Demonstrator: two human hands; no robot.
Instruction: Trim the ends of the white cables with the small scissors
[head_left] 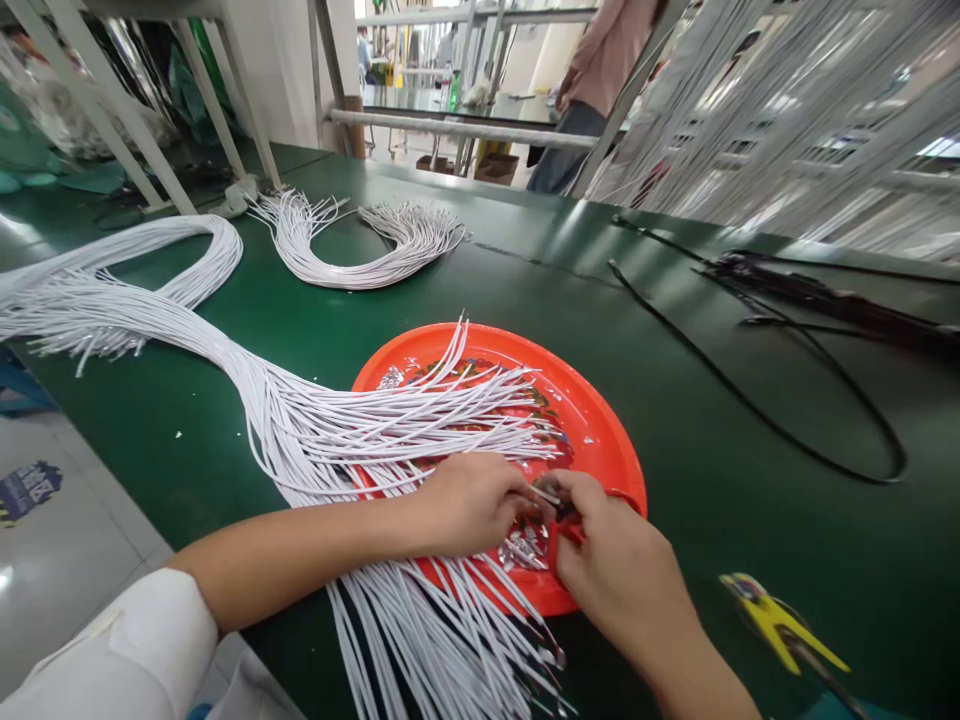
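Observation:
My left hand (pixel 476 505) is closed in a pinch on the end of a white cable, over the near right part of a red plastic tray (pixel 615 440). Gripped in my right hand (pixel 622 565) are red-handled pliers (pixel 561 545), their dark jaws meeting my left fingertips; the fingers hide much of them. A large bundle of white cables (pixel 322 420) comes in from the left and fans out across the tray. Under my left forearm more cable ends hang toward the near side. Small silvery scraps (pixel 523 549) lie in the tray between my hands.
Yellow-handled pliers (pixel 780 625) lie at the right on the green table (pixel 720 480). Black cables (pixel 817 300) curve behind them. A second white cable bundle (pixel 360 268) rests at the back. Beyond a metal frame stands a person (pixel 600 70); white strands hang at upper right.

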